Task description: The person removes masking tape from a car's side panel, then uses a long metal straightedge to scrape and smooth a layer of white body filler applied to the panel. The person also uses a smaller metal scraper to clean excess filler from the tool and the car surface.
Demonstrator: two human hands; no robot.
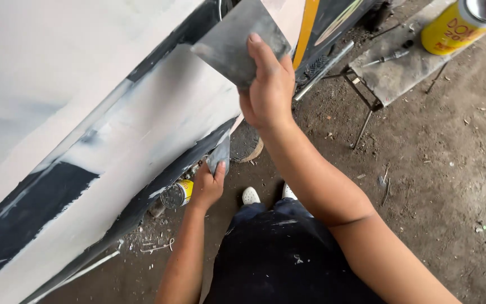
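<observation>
the right hand (268, 90) is raised high on a bare, outstretched forearm, its fingers (261, 53) extended upward and pressed flat in a pinch. the left hand (208, 188) sits lower and nearer the body, arm reaching forward, thumb up, fingers curled in a grip.

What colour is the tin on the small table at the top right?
The tin is yellow with red print and a metal rim, seen in the head view.
</observation>
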